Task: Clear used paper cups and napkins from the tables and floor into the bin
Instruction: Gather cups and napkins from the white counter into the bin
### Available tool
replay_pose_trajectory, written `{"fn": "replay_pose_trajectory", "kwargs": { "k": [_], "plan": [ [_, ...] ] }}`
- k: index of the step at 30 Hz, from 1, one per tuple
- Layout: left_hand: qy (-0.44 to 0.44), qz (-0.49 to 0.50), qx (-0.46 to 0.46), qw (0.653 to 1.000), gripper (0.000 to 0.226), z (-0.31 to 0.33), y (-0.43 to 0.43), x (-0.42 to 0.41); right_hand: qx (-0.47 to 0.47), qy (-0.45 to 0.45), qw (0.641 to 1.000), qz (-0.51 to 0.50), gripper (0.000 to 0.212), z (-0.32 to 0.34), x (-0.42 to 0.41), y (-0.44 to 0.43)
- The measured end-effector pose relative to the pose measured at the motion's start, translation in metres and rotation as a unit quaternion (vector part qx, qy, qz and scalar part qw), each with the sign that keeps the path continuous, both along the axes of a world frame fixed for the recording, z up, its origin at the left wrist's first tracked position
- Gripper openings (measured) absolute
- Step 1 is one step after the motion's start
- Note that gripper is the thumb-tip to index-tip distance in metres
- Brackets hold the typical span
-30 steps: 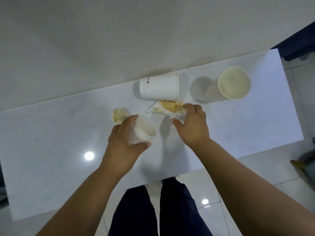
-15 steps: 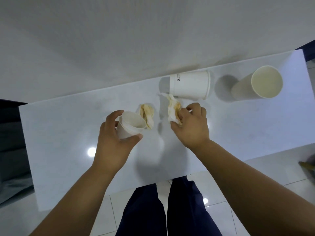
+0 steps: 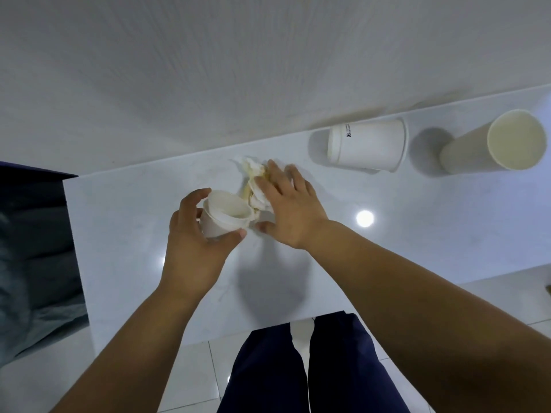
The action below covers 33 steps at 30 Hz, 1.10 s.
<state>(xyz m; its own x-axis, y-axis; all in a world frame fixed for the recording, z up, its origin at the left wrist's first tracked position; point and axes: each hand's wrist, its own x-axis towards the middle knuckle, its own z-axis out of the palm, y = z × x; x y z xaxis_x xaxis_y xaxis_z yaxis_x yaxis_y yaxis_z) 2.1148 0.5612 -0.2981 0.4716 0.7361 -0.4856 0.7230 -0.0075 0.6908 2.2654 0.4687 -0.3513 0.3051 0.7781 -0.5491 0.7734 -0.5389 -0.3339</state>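
Observation:
My left hand (image 3: 193, 248) grips a small white paper cup (image 3: 222, 217), tilted with its mouth facing up and right, just above the white table (image 3: 119, 234). Right beside the cup's rim lie crumpled, yellow-stained napkins (image 3: 253, 180). My right hand (image 3: 286, 210) rests on them with fingers spread and nearly straight, covering their right part. A larger white paper cup (image 3: 366, 149) lies on its side at the back of the table. A tall cream paper cup (image 3: 492, 150) stands upright to its right.
The table runs along a pale wall (image 3: 238, 70) behind it. A dark bin bag (image 3: 32, 248) sits off the table's left end. Pale floor tiles (image 3: 193, 377) and my dark trouser legs (image 3: 298, 368) show below the table's front edge.
My right hand has slid the stained napkin left against the other napkin, beside the small cup, and its fingers have flattened over the pile. The view has shifted left, so the far cups appear further right.

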Motion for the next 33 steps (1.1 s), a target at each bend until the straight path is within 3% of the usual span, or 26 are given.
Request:
{"fn": "replay_pose_trajectory", "kwargs": {
  "k": [3, 7, 13, 15, 19, 21, 25, 27, 29, 33],
  "plan": [
    [0.000, -0.003, 0.001, 1.000, 0.078, 0.000, 0.001, 0.000, 0.041, -0.007, 0.999, 0.034, 0.053, -0.008, -0.007, -0.001],
    [0.001, -0.009, -0.006, 1.000, 0.080, 0.002, 0.000, 0.001, 0.064, -0.032, 0.997, 0.039, 0.041, -0.005, -0.015, -0.011],
    [0.006, 0.025, 0.003, 1.000, 0.077, 0.008, 0.000, 0.000, 0.068, -0.077, 0.993, -0.062, 0.042, 0.005, -0.030, -0.022],
    [0.002, 0.047, 0.013, 0.999, 0.076, 0.010, 0.005, -0.004, 0.108, -0.074, 0.987, -0.093, 0.053, 0.010, -0.033, -0.015],
    [0.007, 0.056, 0.016, 0.998, 0.075, 0.012, 0.011, -0.015, 0.023, -0.020, 0.999, 0.024, 0.086, 0.009, -0.047, -0.001],
    [0.010, 0.051, 0.014, 0.999, 0.075, 0.013, 0.013, -0.020, 0.005, -0.019, 0.997, 0.077, 0.081, 0.002, -0.056, 0.002],
    [0.016, 0.051, 0.009, 0.999, 0.076, 0.013, 0.013, -0.028, 0.028, -0.039, 0.995, 0.082, 0.054, -0.004, -0.064, -0.003],
    [0.015, 0.049, 0.005, 0.999, 0.076, 0.014, 0.010, -0.029, 0.023, -0.043, 0.996, 0.074, 0.056, -0.002, -0.061, -0.009],
    [0.011, 0.044, -0.002, 0.999, 0.074, 0.016, 0.005, -0.028, 0.006, -0.043, 0.998, 0.046, 0.060, 0.001, -0.057, -0.018],
    [0.000, 0.020, -0.025, 0.999, 0.072, 0.025, -0.008, -0.023, 0.003, -0.020, 0.996, -0.085, 0.046, 0.017, -0.045, -0.051]
  ]
}}
